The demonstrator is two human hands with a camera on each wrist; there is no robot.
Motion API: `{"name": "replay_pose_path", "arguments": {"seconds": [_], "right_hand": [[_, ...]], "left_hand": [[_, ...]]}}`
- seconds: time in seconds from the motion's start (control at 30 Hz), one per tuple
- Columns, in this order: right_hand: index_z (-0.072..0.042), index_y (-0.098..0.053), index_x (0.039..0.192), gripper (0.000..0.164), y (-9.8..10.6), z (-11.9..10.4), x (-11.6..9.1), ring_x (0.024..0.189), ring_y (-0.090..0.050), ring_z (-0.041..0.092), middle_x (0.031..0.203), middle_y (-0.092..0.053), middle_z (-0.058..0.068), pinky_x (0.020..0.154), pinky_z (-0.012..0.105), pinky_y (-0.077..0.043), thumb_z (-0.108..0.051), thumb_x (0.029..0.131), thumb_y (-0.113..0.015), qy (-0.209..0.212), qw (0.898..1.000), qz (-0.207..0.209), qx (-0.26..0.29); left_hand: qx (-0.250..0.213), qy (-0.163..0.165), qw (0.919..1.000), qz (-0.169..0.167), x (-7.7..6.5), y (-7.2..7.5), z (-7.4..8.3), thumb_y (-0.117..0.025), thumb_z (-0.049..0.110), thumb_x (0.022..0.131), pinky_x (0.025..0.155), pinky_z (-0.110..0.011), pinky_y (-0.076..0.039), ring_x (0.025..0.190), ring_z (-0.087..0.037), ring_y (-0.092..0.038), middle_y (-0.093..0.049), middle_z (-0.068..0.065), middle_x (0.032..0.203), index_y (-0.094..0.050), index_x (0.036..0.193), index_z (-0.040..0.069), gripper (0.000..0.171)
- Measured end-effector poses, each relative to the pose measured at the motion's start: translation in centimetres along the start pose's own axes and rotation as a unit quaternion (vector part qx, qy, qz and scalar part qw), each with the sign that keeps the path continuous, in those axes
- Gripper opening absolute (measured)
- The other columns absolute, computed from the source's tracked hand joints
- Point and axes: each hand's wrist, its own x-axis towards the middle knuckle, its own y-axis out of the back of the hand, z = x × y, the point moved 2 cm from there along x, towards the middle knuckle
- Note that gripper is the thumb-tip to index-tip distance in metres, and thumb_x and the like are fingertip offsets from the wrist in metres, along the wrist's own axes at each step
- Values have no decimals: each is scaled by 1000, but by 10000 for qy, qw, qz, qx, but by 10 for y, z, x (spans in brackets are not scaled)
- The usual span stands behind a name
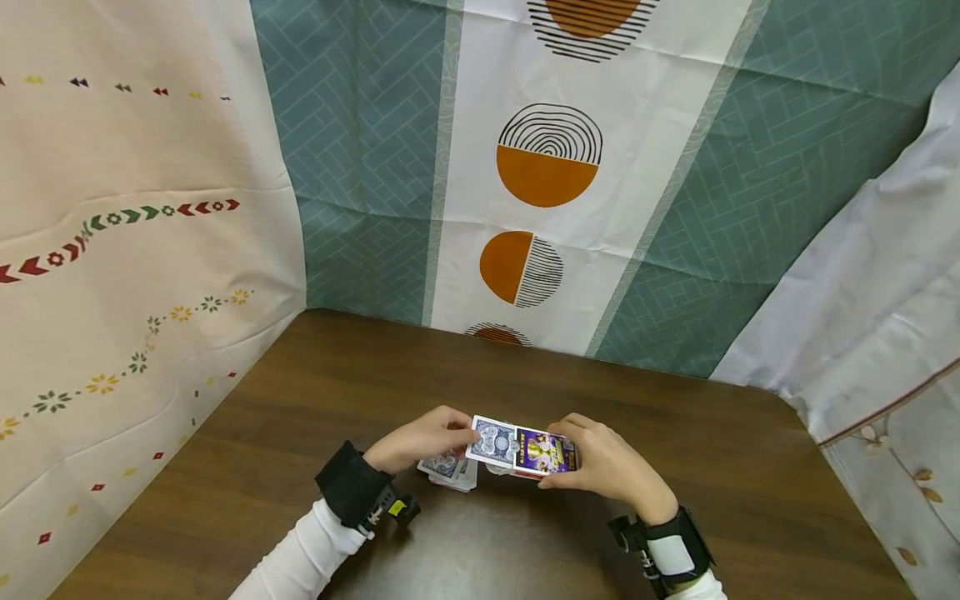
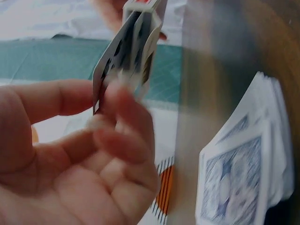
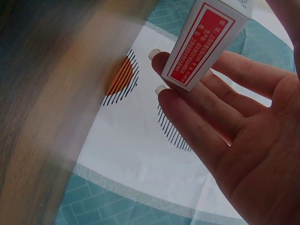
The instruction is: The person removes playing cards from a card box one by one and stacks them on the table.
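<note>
In the head view, a card box (image 1: pixel 546 452) is gripped above the table (image 1: pixel 525 542) by the right hand (image 1: pixel 611 468); cards (image 1: pixel 493 442) protruding from it are pinched by the left hand (image 1: pixel 420 439). In the left wrist view, a loose pile (image 2: pixel 234 183) is seen. In the right wrist view, a red label (image 3: pixel 200 44) is shown.

The left hand (image 1: pixel 424 437) pinches, its blurred fingers (image 2: pixel 124 144) seemingly curled, while the right hand (image 1: pixel 602 462) grips.
</note>
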Motion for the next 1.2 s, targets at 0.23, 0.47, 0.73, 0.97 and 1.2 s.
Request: {"name": "replay_pose_path", "arguments": {"seconds": [0.23,0.47,0.73,0.97,1.2], "right_hand": [[-10,-66,112,64,1,1,0,82,-56,5,104,-63,-2,71,22,-50,-52,67,-83,-21,10000,4,43],[-11,-66,112,64,-1,1,-1,82,-55,5,104,-63,-3,69,21,-48,-54,67,-82,-49,10000,-26,70],[-11,-66,112,64,-2,1,-2,82,-56,6,103,-63,-3,70,22,-49,-53,67,-82,-52,10000,-26,81],[-10,-66,112,64,-2,1,-2,83,-56,7,103,-63,-2,70,22,-49,-52,67,-83,-57,9999,-12,92],[-11,-66,112,65,-2,2,-1,83,-56,7,104,-63,-2,70,22,-49,-53,67,-83,-93,9999,-57,102]], "left_hand": [[-643,96,9972,-367,-8,20,1,-45,11,102,65,-22,-49,73,-13,-69,-68,-11,96,-52,124,-10,31],[-620,-31,9980,-89,-13,39,0,-48,6,99,68,-24,-46,74,-16,-63,-62,-6,88,-49,123,-9,29],[-662,-90,9977,137,-14,58,-11,-53,3,96,69,-21,-46,77,-16,-54,-58,-3,86,-53,121,-11,29],[-401,38,9979,498,-13,66,-23,-56,9,95,65,-24,-41,73,-15,-49,-56,-2,87,-57,121,-10,32],[85,495,9895,1352,-2,59,-39,-65,11,90,63,-27,-41,68,-14,-52,-60,-2,81,-63,113,-7,29]]}}
